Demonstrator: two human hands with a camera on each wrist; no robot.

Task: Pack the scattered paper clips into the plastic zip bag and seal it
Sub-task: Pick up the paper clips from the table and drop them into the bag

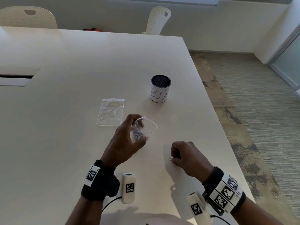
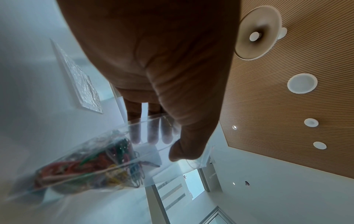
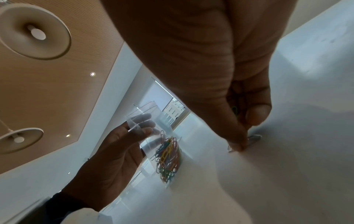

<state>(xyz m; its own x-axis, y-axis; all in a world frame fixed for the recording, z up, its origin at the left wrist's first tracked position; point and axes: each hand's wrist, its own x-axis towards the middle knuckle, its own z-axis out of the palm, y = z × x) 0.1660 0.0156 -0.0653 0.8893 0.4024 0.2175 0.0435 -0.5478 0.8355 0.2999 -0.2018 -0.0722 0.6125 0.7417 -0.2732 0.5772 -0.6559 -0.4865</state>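
My left hand (image 1: 143, 131) holds a clear zip bag (image 1: 151, 125) just above the white table (image 1: 81, 143), its mouth gaping toward the right. Several coloured paper clips (image 1: 136, 134) lie bunched in the bag's bottom. In the left wrist view the left hand (image 2: 164, 147) has its thumb on one wall of the bag (image 2: 118, 153) and its fingers (image 2: 151, 133) behind the other, above the clips (image 2: 91, 166). My right hand (image 1: 172, 159) is down on the table, fingers curled. There the right hand (image 3: 247, 131) pinches a silver clip (image 3: 253, 138) and keeps a green clip (image 3: 234, 109) inside.
A second clear zip bag (image 1: 111, 112) lies flat on the table beyond my left hand. A round mesh cup (image 1: 160, 88) with a white paper label stands farther back. The table's right edge (image 1: 227, 127) runs close to my right hand. Two white chairs (image 1: 158, 20) stand behind the table.
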